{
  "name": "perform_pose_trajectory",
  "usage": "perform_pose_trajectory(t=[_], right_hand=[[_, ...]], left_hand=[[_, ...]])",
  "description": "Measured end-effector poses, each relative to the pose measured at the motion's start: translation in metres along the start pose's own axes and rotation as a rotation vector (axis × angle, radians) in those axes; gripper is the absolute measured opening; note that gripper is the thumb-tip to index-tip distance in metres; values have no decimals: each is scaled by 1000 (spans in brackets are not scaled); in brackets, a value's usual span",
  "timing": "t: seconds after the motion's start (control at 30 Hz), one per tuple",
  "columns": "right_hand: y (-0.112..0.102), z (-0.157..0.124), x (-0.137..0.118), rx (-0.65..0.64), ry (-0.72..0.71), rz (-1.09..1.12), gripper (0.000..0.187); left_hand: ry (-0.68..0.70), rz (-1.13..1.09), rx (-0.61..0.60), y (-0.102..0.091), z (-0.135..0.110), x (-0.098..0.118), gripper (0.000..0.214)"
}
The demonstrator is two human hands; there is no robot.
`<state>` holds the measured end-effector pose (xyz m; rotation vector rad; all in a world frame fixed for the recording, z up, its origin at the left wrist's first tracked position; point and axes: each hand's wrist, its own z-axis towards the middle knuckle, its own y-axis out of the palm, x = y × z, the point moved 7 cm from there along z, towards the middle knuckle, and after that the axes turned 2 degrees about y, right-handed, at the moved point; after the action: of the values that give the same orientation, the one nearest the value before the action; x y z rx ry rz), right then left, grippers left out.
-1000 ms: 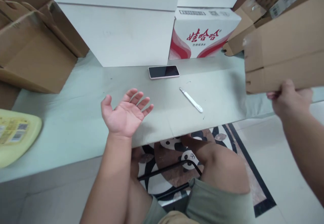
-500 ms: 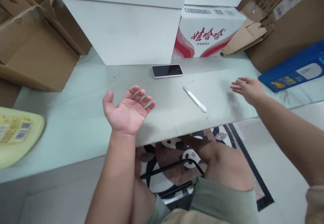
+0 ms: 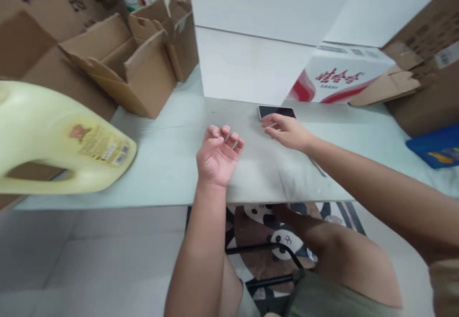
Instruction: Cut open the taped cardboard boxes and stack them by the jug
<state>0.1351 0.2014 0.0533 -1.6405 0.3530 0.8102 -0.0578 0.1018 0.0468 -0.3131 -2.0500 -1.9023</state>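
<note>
My left hand [image 3: 218, 157] is held palm up above the table, its fingers loosely curled and apart with nothing in them. To its right, my right hand [image 3: 289, 133] hovers just in front of a phone [image 3: 276, 111] and covers part of its lower edge. Its fingers are loosely stretched and no object shows in them. The phone lies screen up at the foot of the white boxes. A slim white-handled scalpel [image 3: 317, 167] lies on the table, mostly hidden behind my right forearm.
A pale yellow jug [image 3: 107, 130] stands at the left, before open cardboard boxes [image 3: 147, 75]. Tall white boxes [image 3: 247, 63] and a red-and-white carton [image 3: 337, 75] line the back. A blue container [image 3: 437, 147] is at the right. The table's front edge [image 3: 161, 207] runs before my legs.
The view has turned to the left. My right hand has come in from the right to the phone, now over the scalpel's side. The fingers of my left hand have curled inward a little.
</note>
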Motion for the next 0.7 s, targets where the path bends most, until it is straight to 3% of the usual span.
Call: perform_pose_trajectory(t=[0.13, 0.23, 0.37, 0.43, 0.5, 0.57, 0.63, 0.7], right_hand=[[67, 55, -107, -111, -268, -43, 44], [106, 88, -186, -134, -452, -45, 63], [141, 122, -258, -153, -585, -109, 83], [147, 138, -269, -123, -553, -174, 70], [141, 146, -265, -51, -526, -197, 43], [125, 137, -250, 29, -553, -143, 23], [101, 109, -221, 94, -589, -33, 20], [71, 66, -178, 158, -553, 71, 29]], left_hand=[[59, -78, 8, -5, -1, 25, 32], [94, -126, 21, -9, -1, 42, 36], [113, -87, 41, -14, -3, 54, 39], [134, 25, 54, -18, -3, 57, 37], [312, 246, 153, -26, -7, 69, 29], [700, 529, 362, -30, -24, 95, 19], [1109, 728, 567, -23, -52, 116, 13], [1332, 779, 642, -15, -71, 126, 13]])
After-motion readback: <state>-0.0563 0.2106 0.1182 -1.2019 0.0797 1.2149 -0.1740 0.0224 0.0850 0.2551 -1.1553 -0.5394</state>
